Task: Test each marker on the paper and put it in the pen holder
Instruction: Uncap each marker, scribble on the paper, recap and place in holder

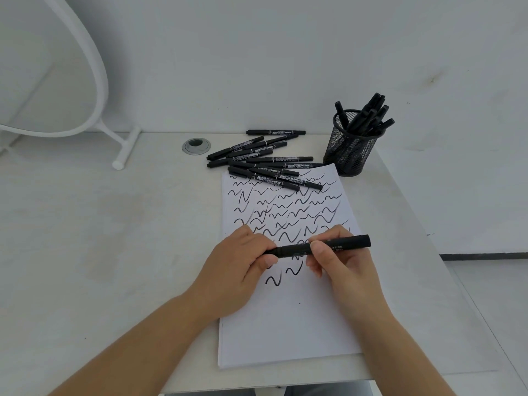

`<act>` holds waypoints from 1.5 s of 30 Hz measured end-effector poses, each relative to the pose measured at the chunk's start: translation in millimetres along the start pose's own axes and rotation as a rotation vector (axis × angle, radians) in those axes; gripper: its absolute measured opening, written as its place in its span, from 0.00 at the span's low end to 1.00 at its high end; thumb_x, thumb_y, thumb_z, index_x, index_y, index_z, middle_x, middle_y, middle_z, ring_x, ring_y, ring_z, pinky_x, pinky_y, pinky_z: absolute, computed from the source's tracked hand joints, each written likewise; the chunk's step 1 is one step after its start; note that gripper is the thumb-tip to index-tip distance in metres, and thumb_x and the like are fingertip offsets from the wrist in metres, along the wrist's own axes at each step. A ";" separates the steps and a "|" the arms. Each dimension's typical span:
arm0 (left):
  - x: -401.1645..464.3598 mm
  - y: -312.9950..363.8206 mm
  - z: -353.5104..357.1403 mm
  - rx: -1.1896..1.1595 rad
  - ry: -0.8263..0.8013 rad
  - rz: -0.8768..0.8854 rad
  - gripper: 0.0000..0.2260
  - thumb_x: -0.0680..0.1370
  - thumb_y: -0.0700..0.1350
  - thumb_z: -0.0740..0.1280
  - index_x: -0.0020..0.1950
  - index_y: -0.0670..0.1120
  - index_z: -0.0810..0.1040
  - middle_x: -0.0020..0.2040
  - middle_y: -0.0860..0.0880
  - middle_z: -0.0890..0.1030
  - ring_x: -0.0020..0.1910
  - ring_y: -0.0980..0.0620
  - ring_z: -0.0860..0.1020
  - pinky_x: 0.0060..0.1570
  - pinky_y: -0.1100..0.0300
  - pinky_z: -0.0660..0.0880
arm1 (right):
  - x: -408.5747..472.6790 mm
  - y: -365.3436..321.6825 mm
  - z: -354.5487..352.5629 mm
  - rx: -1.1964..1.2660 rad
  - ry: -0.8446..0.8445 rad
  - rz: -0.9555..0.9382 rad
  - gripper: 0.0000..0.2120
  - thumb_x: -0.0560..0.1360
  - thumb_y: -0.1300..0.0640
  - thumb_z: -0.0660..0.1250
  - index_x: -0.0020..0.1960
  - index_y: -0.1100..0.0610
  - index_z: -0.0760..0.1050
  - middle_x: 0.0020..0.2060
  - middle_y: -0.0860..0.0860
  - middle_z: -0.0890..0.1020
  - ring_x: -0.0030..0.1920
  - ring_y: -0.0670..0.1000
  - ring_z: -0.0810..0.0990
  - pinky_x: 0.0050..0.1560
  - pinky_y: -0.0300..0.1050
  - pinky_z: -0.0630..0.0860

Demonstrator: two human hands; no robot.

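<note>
**Marker held in both hands above the scribbled sheet**

Marker (323, 247) lies almost level between the two hands, just over the paper (288, 318). The left hand (237, 270) curls its fingers and thumb round the marker's left end, while the right hand (340, 258) pinches the barrel near its middle, thumb on top. Whether the cap is on cannot be told. Under the hands the paper carries rows of black wavy strokes over its upper half; the lower part is blank. A loose pile of markers (263, 161) lies across the paper's far edge and on the table (100, 238) beyond it. To the right of the pile stands the black mesh pen holder (351, 147), upright, with several markers leaning inside it. A white-framed stand (125, 147) rests at the far left.
</note>
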State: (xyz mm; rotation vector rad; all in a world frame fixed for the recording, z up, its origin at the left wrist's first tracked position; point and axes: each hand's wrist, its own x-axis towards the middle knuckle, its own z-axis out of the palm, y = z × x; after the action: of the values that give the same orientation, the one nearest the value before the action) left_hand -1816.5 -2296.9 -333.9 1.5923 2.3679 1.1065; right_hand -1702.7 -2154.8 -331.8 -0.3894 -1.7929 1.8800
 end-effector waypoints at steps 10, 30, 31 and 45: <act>-1.4 -1.5 -2.1 -0.099 -0.073 -0.030 0.19 0.76 0.55 0.51 0.41 0.44 0.74 0.32 0.58 0.66 0.37 0.60 0.65 0.36 0.68 0.62 | -3.5 -1.6 1.2 -0.024 -0.045 -0.037 0.03 0.70 0.60 0.64 0.41 0.60 0.73 0.25 0.48 0.77 0.29 0.45 0.73 0.34 0.32 0.70; -1.1 -5.8 -2.0 -0.113 0.019 -0.071 0.14 0.76 0.58 0.54 0.46 0.53 0.76 0.36 0.56 0.75 0.38 0.56 0.69 0.35 0.65 0.65 | 4.2 -3.8 -8.0 0.020 0.053 0.046 0.04 0.67 0.59 0.71 0.37 0.51 0.78 0.32 0.51 0.78 0.31 0.49 0.74 0.39 0.40 0.70; -0.2 -6.0 -3.3 -0.062 0.028 -0.076 0.15 0.76 0.58 0.54 0.45 0.53 0.76 0.35 0.56 0.75 0.39 0.56 0.69 0.36 0.64 0.66 | 6.4 -6.2 -13.0 0.011 0.093 0.042 0.05 0.67 0.59 0.72 0.36 0.51 0.78 0.33 0.51 0.79 0.32 0.49 0.74 0.40 0.41 0.70; 57.2 10.9 -24.3 0.477 0.168 0.202 0.13 0.75 0.54 0.59 0.43 0.50 0.80 0.32 0.57 0.78 0.34 0.54 0.72 0.35 0.65 0.62 | 59.8 -47.3 -10.9 -1.484 -0.300 -0.753 0.06 0.69 0.51 0.71 0.42 0.54 0.80 0.32 0.46 0.79 0.35 0.52 0.77 0.33 0.43 0.73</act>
State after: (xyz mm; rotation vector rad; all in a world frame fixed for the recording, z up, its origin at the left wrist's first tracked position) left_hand -1844.8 -2259.7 -291.6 1.9900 2.7899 0.7611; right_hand -1738.8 -2113.3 -277.8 0.1367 -2.6969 -0.1110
